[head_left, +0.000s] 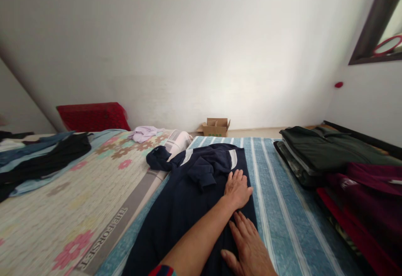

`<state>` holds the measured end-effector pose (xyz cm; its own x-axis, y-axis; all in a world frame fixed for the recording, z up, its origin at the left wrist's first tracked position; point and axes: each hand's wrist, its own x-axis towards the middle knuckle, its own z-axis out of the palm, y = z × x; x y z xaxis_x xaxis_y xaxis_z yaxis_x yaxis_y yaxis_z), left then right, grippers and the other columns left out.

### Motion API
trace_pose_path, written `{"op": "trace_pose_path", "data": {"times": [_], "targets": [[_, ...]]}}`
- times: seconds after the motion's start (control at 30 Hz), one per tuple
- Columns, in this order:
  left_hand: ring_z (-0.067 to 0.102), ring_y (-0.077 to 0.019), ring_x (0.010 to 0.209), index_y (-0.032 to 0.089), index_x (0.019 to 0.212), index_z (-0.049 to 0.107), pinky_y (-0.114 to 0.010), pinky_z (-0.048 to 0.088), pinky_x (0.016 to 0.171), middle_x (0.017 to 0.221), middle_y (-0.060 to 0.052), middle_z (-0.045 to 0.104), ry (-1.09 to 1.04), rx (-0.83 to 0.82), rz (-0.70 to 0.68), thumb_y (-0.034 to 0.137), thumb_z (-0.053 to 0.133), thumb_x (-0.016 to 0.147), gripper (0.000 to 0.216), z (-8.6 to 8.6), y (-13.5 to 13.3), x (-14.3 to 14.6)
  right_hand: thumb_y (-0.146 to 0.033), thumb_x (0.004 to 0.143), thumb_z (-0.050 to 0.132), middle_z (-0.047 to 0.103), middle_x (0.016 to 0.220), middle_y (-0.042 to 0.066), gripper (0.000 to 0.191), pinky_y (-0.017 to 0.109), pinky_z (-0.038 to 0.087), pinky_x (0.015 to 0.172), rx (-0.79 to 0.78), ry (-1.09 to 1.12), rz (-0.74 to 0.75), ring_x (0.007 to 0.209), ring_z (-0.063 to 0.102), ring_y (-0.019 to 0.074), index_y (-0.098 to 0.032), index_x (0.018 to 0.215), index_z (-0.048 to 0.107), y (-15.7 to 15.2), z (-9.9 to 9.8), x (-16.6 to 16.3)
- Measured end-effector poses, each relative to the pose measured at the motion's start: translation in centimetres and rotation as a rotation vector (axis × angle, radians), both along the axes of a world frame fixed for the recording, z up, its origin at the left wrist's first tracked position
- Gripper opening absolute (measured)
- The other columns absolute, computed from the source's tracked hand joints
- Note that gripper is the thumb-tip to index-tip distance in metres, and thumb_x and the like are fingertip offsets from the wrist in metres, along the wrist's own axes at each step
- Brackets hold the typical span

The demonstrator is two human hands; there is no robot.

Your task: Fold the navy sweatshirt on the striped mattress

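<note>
A dark navy garment (185, 200) with white stripes near its top lies spread on the blue striped bedsheet (282, 209). My left hand (237, 188) reaches across from the lower left and lies flat on the garment's right side, fingers stretched out. Just below it, my right hand (248, 246) also rests palm down on the garment near its right edge, fingers apart. Neither hand holds anything.
Folded dark green clothes (320, 150) and maroon and red clothes (364, 200) are stacked at the right. A floral cover (63, 200) with loose dark clothes (40, 158) lies at the left, beside a red pillow (92, 117) and a pale purple garment (144, 132). A cardboard box (216, 127) stands by the wall.
</note>
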<state>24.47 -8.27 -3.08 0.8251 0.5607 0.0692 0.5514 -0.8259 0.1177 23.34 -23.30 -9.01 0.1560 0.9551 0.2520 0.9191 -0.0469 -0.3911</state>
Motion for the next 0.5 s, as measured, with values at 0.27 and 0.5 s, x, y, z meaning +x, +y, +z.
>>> {"op": "trace_pose_path", "data": {"times": [0.27, 0.5], "targets": [[0.0, -0.0277, 0.141, 0.002, 0.144, 0.021, -0.045, 0.003, 0.113, 0.153, -0.018, 0.008, 0.08, -0.177, 0.13, 0.06, 0.022, 0.086, 0.082, -2.0, 2.0, 4.4, -0.066, 0.077, 0.052, 0.048, 0.134, 0.012, 0.067, 0.047, 0.042, 0.097, 0.091, -0.134, 0.014, 0.123, 0.045, 0.035, -0.022, 0.126, 0.057, 2.3, -5.5, 0.5], [-0.001, -0.0262, 0.141, 0.005, 0.145, 0.02, -0.045, 0.002, 0.113, 0.153, -0.015, 0.007, 0.076, -0.181, 0.128, 0.063, 0.017, 0.085, 0.084, -2.6, 2.2, 4.0, -0.058, 0.082, 0.05, 0.052, 0.132, 0.007, 0.054, 0.041, 0.041, 0.099, 0.19, -0.178, -0.057, 0.122, 0.047, 0.0303, -0.026, 0.125, 0.058, 2.1, -5.8, 0.4]]}}
